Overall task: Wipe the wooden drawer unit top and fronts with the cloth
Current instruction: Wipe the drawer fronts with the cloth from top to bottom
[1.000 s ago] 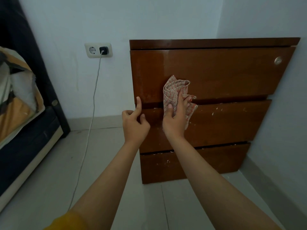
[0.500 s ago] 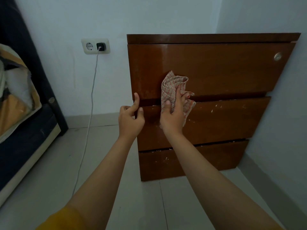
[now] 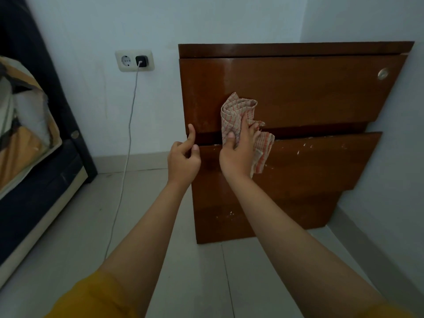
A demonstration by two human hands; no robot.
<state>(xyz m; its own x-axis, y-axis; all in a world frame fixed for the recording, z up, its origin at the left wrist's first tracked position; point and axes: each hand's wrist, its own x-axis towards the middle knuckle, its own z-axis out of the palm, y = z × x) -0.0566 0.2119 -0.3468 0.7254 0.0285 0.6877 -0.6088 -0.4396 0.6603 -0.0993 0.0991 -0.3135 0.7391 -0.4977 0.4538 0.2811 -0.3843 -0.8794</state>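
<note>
The brown wooden drawer unit [image 3: 298,92] stands in the room's corner with three drawer fronts, the lower two speckled with white flecks. My right hand [image 3: 237,152] presses a crumpled red-and-white checked cloth [image 3: 238,111] against the lower left of the top drawer front, thumb and fingers bunching the fabric, and the cloth hangs over the gap onto the middle front. My left hand [image 3: 183,157] is at the unit's left edge, index finger up along the corner by the gap, the other fingers curled.
A wall socket [image 3: 134,60] with a black plug and a white cable [image 3: 128,138] sits left of the unit, the cable running down to the pale tiled floor [image 3: 80,226]. A dark bed frame with bedding [image 3: 27,138] fills the left side. A wall [image 3: 378,180] adjoins the unit's right side.
The view has shifted slightly and both hands sit a little lower in the frame. The cloth stays on the same spot of the top drawer front; my left index finger remains at the left edge.
</note>
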